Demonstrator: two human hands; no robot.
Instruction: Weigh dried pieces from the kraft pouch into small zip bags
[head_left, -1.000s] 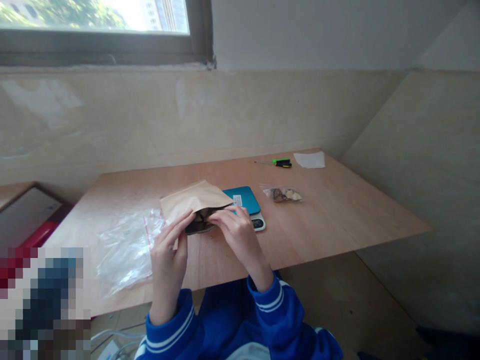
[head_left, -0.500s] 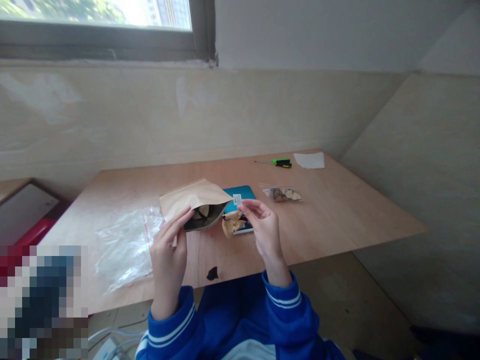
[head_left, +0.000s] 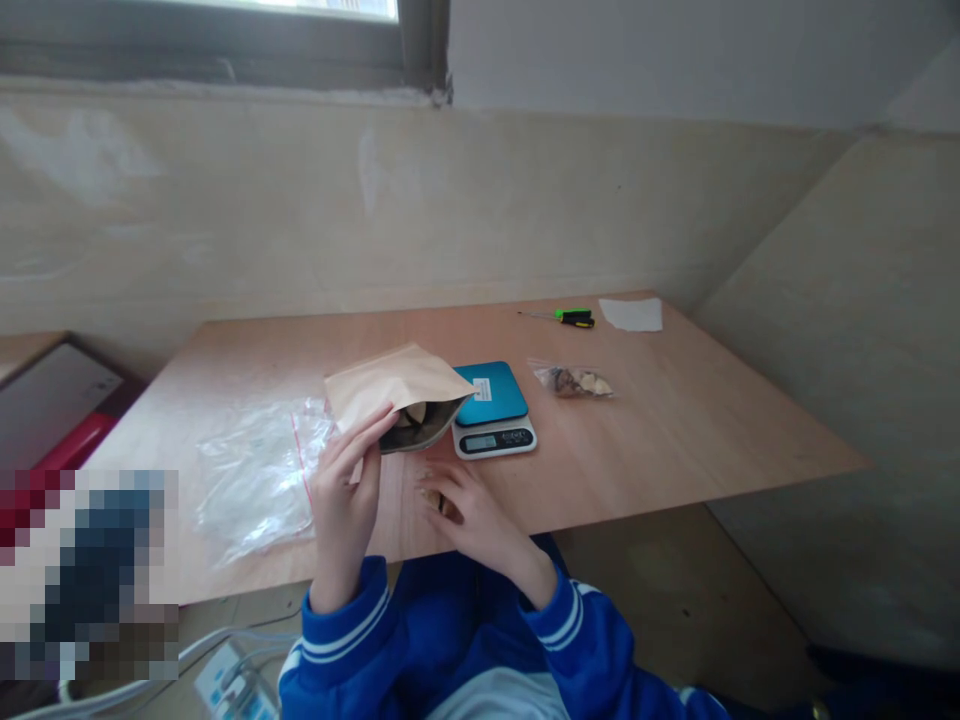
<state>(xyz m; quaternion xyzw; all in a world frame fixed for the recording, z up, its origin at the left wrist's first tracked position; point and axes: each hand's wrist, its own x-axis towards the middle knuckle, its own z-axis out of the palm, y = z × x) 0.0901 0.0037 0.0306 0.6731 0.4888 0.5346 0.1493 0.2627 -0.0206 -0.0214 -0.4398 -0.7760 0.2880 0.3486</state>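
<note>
My left hand [head_left: 349, 480] grips the near left side of a brown paper pouch [head_left: 401, 378], its mouth gaping toward me. Pale slices [head_left: 412, 412] show inside its dark grey lining. Low over the table's front edge, my right hand [head_left: 469, 510] has its fingers curled around a tan dried slice [head_left: 436, 500], mostly covered by the fingers. Just beyond it stands a kitchen scale [head_left: 495, 440] with a blue top and a white sticker; the pouch's right corner overlaps the scale's left edge.
A crumpled clear plastic bag [head_left: 255, 480] lies on the left of the wooden table [head_left: 645, 440]. Right of the scale is a small clear bag of dried pieces [head_left: 574, 381]. Farther back are screwdrivers [head_left: 574, 318] and white paper [head_left: 634, 315]. Cables and a power strip [head_left: 236, 685] sit below.
My right hand has come down and left from beside the scale toward the front edge, with the tan slice. The dark scrap there is now hidden. My left hand still holds the pouch.
</note>
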